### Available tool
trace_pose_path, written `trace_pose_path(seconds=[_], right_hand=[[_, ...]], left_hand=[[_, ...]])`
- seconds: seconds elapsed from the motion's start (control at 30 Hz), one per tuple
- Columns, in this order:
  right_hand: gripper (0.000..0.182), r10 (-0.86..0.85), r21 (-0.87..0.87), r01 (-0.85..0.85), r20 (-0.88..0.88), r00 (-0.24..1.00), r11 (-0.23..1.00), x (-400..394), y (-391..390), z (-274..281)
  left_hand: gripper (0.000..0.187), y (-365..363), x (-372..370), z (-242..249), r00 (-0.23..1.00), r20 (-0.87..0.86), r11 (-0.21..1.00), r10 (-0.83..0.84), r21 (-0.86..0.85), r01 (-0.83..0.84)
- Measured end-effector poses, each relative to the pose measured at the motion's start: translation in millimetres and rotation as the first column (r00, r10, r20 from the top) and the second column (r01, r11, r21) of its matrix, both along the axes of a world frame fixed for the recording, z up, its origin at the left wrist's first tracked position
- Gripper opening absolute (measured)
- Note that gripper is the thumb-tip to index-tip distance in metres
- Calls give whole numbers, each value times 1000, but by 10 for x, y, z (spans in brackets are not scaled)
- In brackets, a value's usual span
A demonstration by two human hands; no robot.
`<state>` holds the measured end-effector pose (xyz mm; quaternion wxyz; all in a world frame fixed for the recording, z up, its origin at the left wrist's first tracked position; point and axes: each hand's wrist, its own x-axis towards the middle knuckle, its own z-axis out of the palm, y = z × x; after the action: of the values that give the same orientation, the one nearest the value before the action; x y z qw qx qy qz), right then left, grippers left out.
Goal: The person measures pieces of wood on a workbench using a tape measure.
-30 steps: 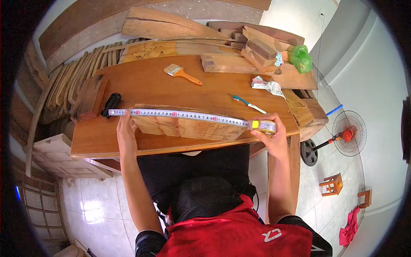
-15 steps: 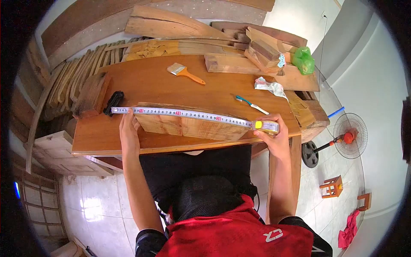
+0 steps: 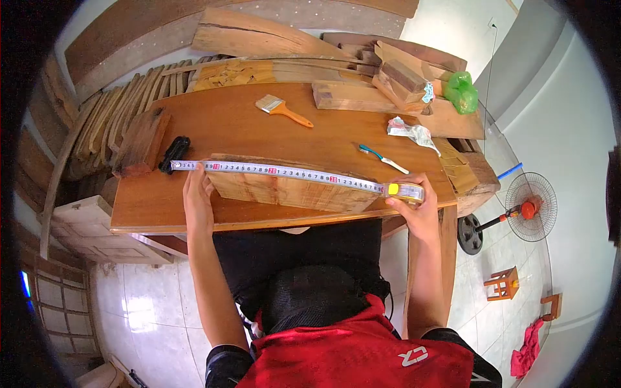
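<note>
A tape measure [image 3: 406,191] with a clear case and yellow button sits in my right hand [image 3: 417,205], fingers closed round it. Its white blade [image 3: 291,172] runs out to the left along the upper edge of a wooden block [image 3: 294,191] that stands on the table. My left hand [image 3: 198,194] pinches the blade near its hooked end, with the fingers by the block's left end. The blade's tip reaches past the block, close to a black object [image 3: 174,154] that I cannot make out.
On the wooden table [image 3: 226,123] lie a paintbrush [image 3: 284,111], a toothbrush [image 3: 383,158] and a crumpled packet [image 3: 414,134]. Wood blocks [image 3: 352,97] and a green plastic bag [image 3: 461,92] are at the back right. Boards [image 3: 123,110] lean at left; a fan [image 3: 529,207] stands at right.
The whole view has shifted very slightly to the right. Both hands, the tape measure and the block keep the same positions relative to each other.
</note>
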<state>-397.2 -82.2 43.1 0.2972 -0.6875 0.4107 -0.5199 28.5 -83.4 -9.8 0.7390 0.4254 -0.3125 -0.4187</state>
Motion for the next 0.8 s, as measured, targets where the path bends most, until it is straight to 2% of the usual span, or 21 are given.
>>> trace_pose_path(seconds=[0.63, 0.8], right_hand=[[40, 6, 52, -9, 69, 998, 999, -28, -16, -70], [39, -13, 47, 11, 41, 999, 999, -16, -2, -45]], left_hand=[[37, 14, -13, 30, 1000, 3, 1000, 2, 6, -2], [42, 7, -18, 15, 1000, -19, 1000, 16, 7, -16]])
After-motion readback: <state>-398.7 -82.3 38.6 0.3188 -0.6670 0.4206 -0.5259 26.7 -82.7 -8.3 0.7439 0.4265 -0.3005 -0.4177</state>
